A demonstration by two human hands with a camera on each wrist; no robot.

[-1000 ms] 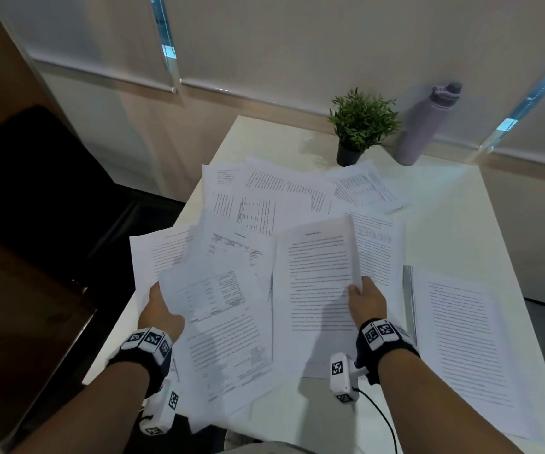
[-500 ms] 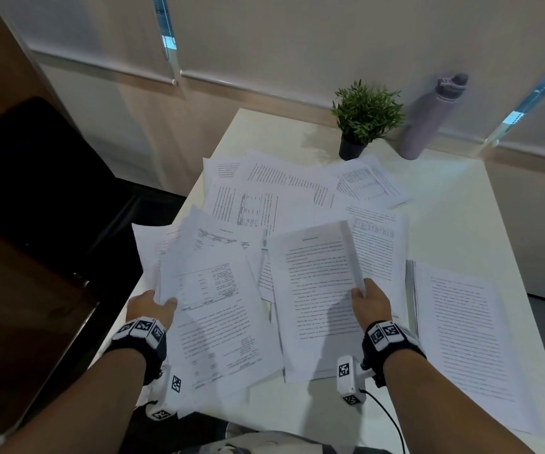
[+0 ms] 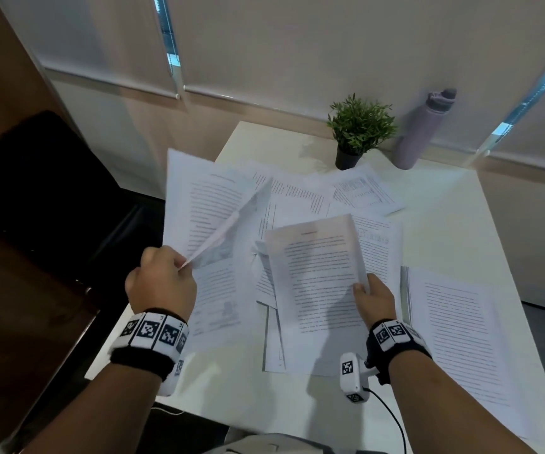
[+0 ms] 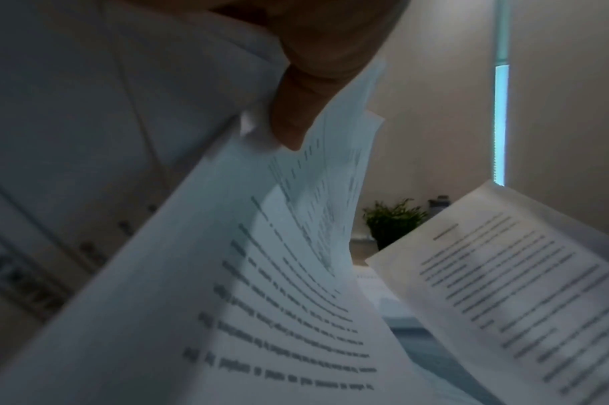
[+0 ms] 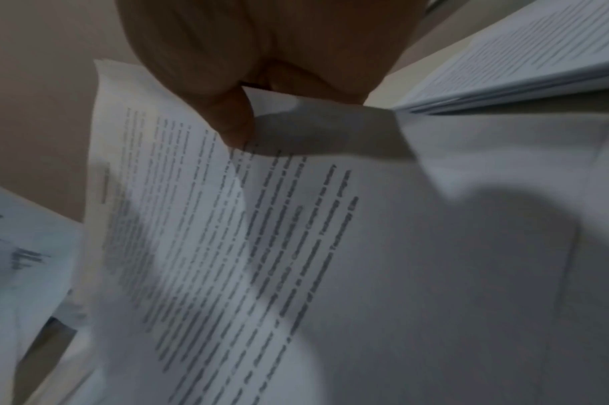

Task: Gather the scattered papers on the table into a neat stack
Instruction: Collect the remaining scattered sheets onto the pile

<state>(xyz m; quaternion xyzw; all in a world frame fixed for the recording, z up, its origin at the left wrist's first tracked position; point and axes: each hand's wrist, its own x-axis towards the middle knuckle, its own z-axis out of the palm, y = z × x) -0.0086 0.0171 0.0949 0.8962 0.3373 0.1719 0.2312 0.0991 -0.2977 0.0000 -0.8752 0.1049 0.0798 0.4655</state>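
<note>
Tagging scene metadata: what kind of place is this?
Probably an office or study room: a white table strewn with printed papers, a small potted plant and a water bottle by the wall, and roller blinds behind.

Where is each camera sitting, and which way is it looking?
Head: on the person's head, looking forward and down at the table; both forearms, the left hand and right hand show.
Left wrist: under the left hand, looking along it at the lifted sheets; fingers show.
Right wrist: under the right hand, looking at its page; fingers show.
Shared: head and left wrist both see the plant and bottle.
</note>
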